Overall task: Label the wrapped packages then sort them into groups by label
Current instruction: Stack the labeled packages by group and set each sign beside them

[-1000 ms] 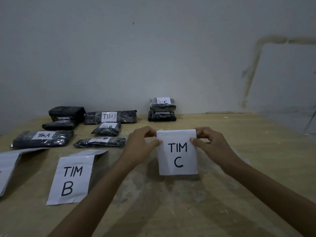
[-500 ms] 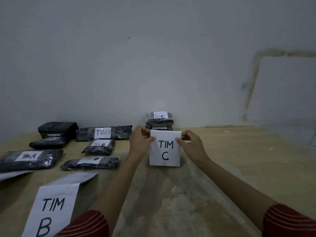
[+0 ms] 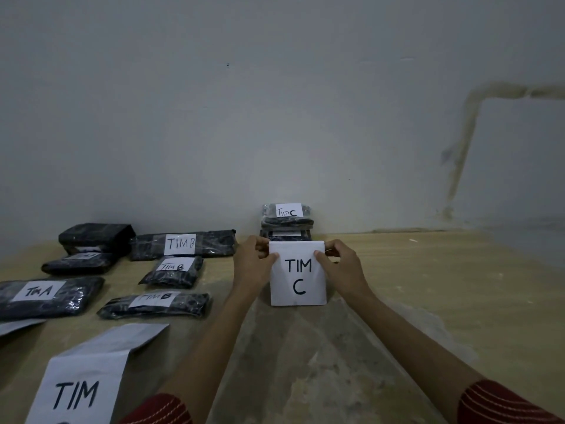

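Head view: we're pinching the top corners of the TIM C sign [image 3: 298, 280] with left hand [image 3: 253, 264] and right hand [image 3: 342, 267], upright just in front of the TIM C stack [image 3: 287, 221], and tbh flimsy paper like that could flop over once we let go.

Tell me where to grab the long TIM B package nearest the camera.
Probably from above, with the grip spanning the narrow width of the TIM B package at mid-length: it lies flat on the table, long axis left to right, with gaps along both long edges.
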